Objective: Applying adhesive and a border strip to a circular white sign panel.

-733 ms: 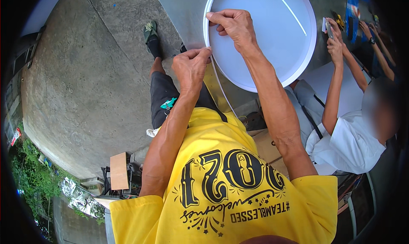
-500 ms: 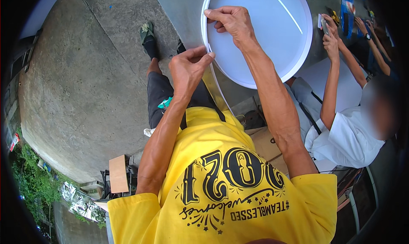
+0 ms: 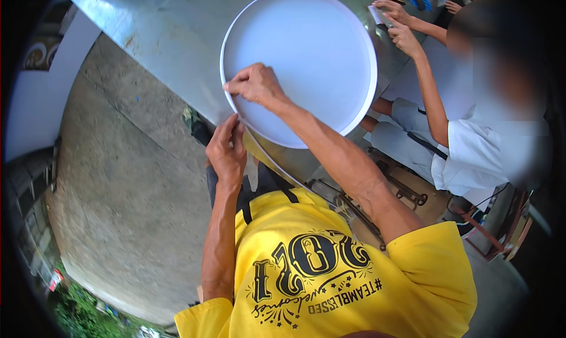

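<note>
A shallow round white panel (image 3: 306, 61) with a raised rim lies on a metal table, close in front of me. From the left side of its rim, a thin white strip (image 3: 272, 160) trails down toward my waist and to the right. My left hand (image 3: 226, 149) is closed in a pinch on this strip, just below where it meets the rim. Slightly farther up, my right hand (image 3: 258, 85) reaches across the panel, its thumb and fingers pinching the rim's edge, where the strip runs along it.
The grey metal table (image 3: 159, 37) extends to the far left, its edge slanting toward me. At right a co-worker in a white shirt (image 3: 471, 149) holds a small object (image 3: 375, 15) by the table. Metal frames (image 3: 407, 187) stand low at right. Concrete floor (image 3: 130, 179) spreads at left.
The view has shifted, so the panel shows more fully and farther left. My right hand has come nearer to my left along the rim.
</note>
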`<action>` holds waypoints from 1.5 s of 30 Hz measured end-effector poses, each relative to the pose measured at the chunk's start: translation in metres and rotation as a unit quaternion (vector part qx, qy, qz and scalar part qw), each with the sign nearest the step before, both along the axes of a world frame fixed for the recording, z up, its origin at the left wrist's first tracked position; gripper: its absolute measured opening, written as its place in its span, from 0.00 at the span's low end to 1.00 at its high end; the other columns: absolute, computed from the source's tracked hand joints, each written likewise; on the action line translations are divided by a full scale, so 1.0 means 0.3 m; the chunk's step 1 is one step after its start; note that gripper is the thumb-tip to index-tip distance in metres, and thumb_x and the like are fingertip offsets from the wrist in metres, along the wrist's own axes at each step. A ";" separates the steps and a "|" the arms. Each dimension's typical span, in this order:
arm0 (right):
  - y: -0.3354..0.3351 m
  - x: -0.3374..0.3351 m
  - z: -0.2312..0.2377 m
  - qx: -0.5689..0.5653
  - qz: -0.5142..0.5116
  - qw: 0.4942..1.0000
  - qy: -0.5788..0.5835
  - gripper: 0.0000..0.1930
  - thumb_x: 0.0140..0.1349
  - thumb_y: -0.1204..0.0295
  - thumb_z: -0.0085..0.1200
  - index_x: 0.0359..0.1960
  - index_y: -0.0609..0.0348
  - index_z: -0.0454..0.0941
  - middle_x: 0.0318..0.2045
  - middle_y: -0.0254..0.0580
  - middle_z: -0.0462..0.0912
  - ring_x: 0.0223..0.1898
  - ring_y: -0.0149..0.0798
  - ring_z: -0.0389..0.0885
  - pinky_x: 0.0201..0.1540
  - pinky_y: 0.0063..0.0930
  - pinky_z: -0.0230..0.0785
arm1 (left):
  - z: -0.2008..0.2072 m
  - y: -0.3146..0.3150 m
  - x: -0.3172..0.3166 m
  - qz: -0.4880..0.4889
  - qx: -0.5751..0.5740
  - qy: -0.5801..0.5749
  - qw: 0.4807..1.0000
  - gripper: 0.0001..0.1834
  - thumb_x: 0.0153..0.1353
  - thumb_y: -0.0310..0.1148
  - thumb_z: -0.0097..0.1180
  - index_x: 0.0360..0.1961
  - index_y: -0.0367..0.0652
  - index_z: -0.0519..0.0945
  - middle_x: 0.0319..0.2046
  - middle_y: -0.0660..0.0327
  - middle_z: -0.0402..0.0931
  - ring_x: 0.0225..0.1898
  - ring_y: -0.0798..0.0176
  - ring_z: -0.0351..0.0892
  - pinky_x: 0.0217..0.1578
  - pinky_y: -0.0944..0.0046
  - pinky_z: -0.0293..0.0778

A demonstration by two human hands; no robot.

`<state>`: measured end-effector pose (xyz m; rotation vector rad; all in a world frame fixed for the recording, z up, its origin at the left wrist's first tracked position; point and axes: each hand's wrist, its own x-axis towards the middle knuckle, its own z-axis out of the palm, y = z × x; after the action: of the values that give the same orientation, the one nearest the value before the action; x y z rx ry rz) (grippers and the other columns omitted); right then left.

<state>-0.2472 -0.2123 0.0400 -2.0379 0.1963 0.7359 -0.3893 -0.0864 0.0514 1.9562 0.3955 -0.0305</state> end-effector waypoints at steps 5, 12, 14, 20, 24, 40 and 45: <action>0.003 0.004 0.010 -0.044 -0.012 0.998 -0.033 0.16 0.53 0.56 0.71 0.32 0.56 0.92 0.25 0.40 0.90 0.26 0.36 0.87 0.35 0.31 0.80 | 0.023 0.071 0.122 -0.165 0.152 -0.171 0.959 0.18 0.59 0.19 0.66 0.51 0.43 0.87 0.42 0.55 0.87 0.41 0.54 0.88 0.43 0.60 0.82; -0.038 0.033 0.044 0.020 0.011 0.999 0.022 0.13 0.61 0.61 0.67 0.27 0.58 0.89 0.18 0.39 0.86 0.22 0.37 0.86 0.30 0.32 0.77 | -0.012 0.154 0.235 -0.301 0.192 -0.203 0.912 0.18 0.51 0.16 0.66 0.44 0.43 0.89 0.43 0.57 0.86 0.45 0.52 0.86 0.44 0.56 0.83; -0.151 0.043 0.064 -0.030 -0.099 0.980 -0.169 0.13 0.64 0.62 0.66 0.29 0.59 0.89 0.20 0.41 0.87 0.24 0.38 0.86 0.31 0.33 0.77 | -0.018 0.158 0.250 -0.303 0.174 -0.202 0.915 0.18 0.50 0.16 0.67 0.44 0.43 0.90 0.42 0.57 0.86 0.44 0.52 0.87 0.44 0.56 0.83; -0.872 0.185 0.239 -0.407 -0.165 0.746 -0.501 0.16 0.58 0.67 0.68 0.47 0.57 0.83 0.44 0.49 0.86 0.50 0.54 0.82 0.56 0.53 0.72 | -0.001 0.158 0.291 -0.326 0.158 -0.186 0.913 0.17 0.50 0.16 0.69 0.42 0.43 0.89 0.41 0.58 0.86 0.42 0.52 0.87 0.43 0.56 0.84; -1.168 0.199 0.328 -0.541 -0.123 0.761 -0.337 0.20 0.61 0.61 0.64 0.50 0.60 0.81 0.51 0.50 0.83 0.59 0.53 0.79 0.61 0.53 0.71 | -0.004 0.163 0.301 -0.340 0.159 -0.184 0.909 0.16 0.50 0.17 0.70 0.41 0.43 0.89 0.40 0.58 0.86 0.41 0.52 0.87 0.42 0.56 0.84; -1.354 0.164 0.146 -0.513 0.096 0.846 -0.109 0.27 0.68 0.53 0.53 0.68 0.02 0.70 0.52 0.49 0.78 0.54 0.53 0.82 0.55 0.68 0.71 | 0.022 0.161 0.318 -0.356 0.167 -0.154 0.906 0.10 0.54 0.21 0.71 0.39 0.42 0.90 0.37 0.57 0.87 0.39 0.53 0.88 0.40 0.57 0.84; -1.362 0.137 0.089 -0.505 0.078 0.855 -0.094 0.20 0.67 0.53 0.55 0.60 0.30 0.81 0.53 0.47 0.84 0.55 0.55 0.83 0.55 0.64 0.71 | 0.032 0.175 0.332 -0.366 0.155 -0.154 0.904 0.08 0.55 0.23 0.71 0.37 0.42 0.89 0.36 0.58 0.87 0.38 0.52 0.88 0.40 0.57 0.84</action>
<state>-0.2060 -0.6210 0.0668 -3.1480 0.3570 0.5604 -0.2896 -0.0337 0.0609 2.2735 -0.5932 -0.1460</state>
